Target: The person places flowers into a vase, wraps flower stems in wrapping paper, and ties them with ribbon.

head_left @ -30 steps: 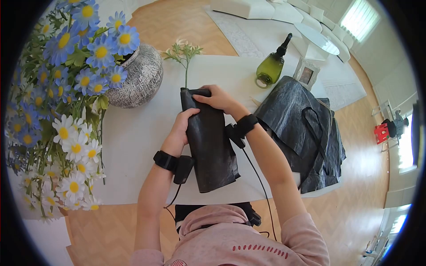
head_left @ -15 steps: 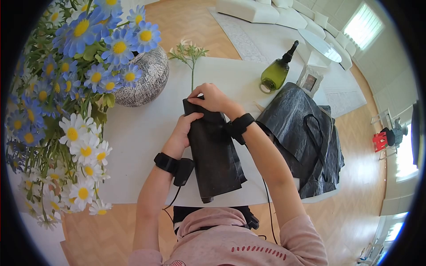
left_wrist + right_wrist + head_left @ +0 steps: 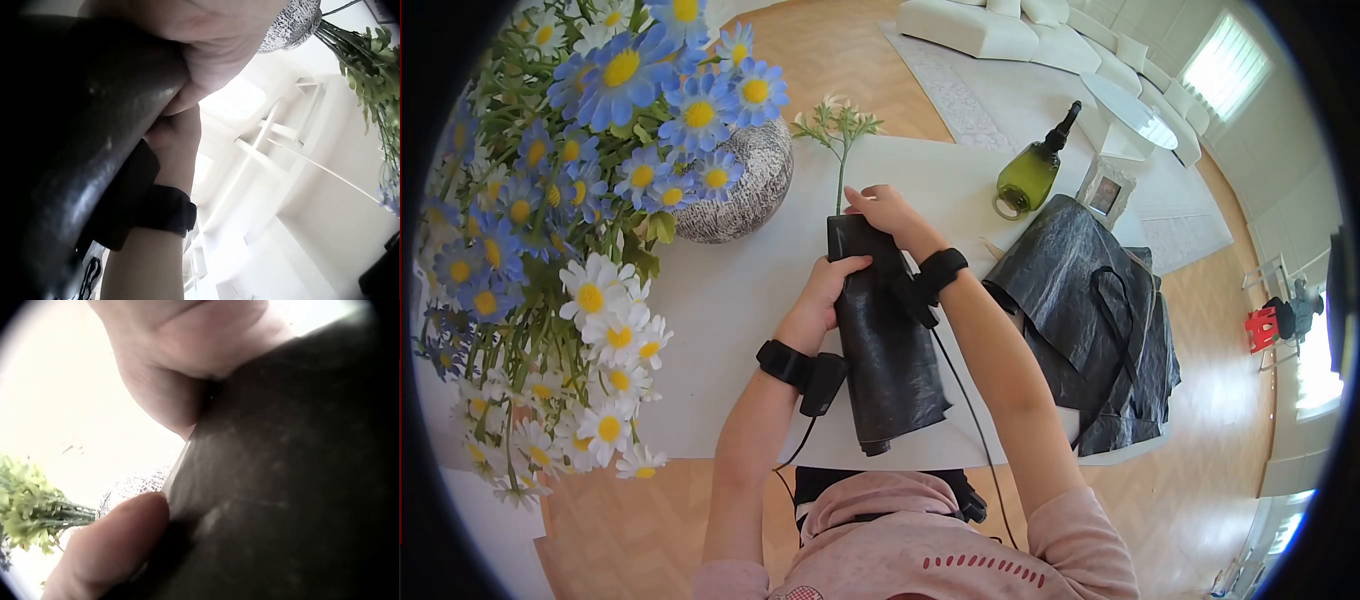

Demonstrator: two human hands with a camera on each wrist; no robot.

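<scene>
Black wrap [image 3: 885, 340]: thin, soft, light, likely slippery
Left hand [image 3: 825, 290]: clasps its side
Right hand [image 3: 890, 215]: grips top edge, probably pinching
Hold: near the top

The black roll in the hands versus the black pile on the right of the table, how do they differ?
The black roll is rolled into a tight tube; the black pile lies spread and crumpled. The left hand and right hand hold the roll; nothing touches the pile. A green stem sticks out of the roll's far end. Both are shiny black sheeting.
</scene>
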